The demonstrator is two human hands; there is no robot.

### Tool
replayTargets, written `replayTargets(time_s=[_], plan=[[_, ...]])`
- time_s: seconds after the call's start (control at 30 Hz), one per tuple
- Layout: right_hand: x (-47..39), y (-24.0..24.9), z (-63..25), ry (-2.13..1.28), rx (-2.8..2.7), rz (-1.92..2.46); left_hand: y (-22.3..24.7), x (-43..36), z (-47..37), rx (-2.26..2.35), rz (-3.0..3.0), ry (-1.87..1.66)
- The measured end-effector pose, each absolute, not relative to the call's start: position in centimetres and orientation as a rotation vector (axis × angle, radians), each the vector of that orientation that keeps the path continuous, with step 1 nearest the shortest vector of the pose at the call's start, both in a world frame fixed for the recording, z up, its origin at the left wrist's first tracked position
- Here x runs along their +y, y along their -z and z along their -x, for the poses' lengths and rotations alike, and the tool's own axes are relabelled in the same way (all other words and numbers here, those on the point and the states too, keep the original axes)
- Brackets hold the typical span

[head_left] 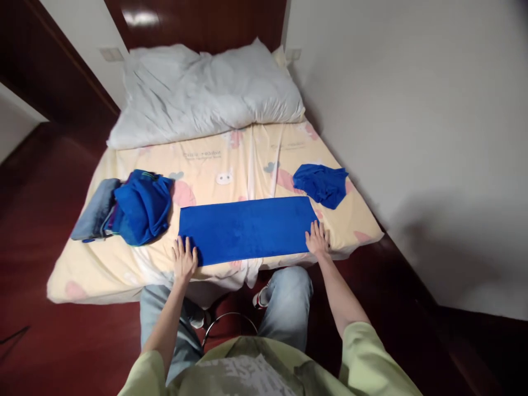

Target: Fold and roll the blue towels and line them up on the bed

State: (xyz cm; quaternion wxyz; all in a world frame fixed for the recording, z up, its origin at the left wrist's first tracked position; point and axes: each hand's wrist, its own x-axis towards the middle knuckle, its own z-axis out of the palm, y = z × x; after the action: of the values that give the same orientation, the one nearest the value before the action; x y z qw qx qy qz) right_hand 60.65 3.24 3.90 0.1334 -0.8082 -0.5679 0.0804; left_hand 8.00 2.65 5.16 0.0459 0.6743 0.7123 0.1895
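Note:
A blue cloth (247, 228) lies flat as a long rectangle near the front edge of the bed. My left hand (185, 259) rests on its left end, fingers stretched out and spread. On its right end lies my right hand (317, 238), also flat with the fingers apart. To the right, beyond that end, a second blue cloth (322, 184) sits crumpled. On the left side of the bed a bunched blue cloth (144, 206) leans against folded denim (98, 209), with some darker fabric between them.
The bed (218, 170) has a pale yellow sheet with pink and cartoon prints. A large white pillow (210, 91) lies across its head. A white wall (412, 137) runs along the right side. Dark red floor (103, 341) shows at the left.

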Motion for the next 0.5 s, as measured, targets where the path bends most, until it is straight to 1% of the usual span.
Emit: replayTargets(time_s=[0.07, 0.13, 0.23, 0.3, 0.4, 0.5], plan=[[2.0, -5.4, -57.3, -0.266, -1.494, 2.162, -6.4, -0.4, -8.9, 2.032, -2.134, -0.629], [-0.3, -6.3, -52.8, -0.426, -1.24, 1.91, -7.1, -4.7, -10.1, 1.794, -2.18, -0.557], [-4.8, -5.9, -45.2, -0.97, -0.761, 1.503, -7.0, -12.0, -12.1, 1.428, -2.137, -0.23], [-7.3, -5.1, -40.5, -1.208, -0.416, 1.277, -6.5, -16.0, -13.2, 1.188, -2.127, -0.008], [-9.3, -3.9, -35.8, -1.373, -0.06, 1.125, -6.2, -19.1, -14.0, 0.972, -2.124, 0.209], [-9.2, -3.5, -34.0, -1.427, 0.053, 1.096, -6.8, -19.3, -13.8, 1.009, -2.14, 0.242]])
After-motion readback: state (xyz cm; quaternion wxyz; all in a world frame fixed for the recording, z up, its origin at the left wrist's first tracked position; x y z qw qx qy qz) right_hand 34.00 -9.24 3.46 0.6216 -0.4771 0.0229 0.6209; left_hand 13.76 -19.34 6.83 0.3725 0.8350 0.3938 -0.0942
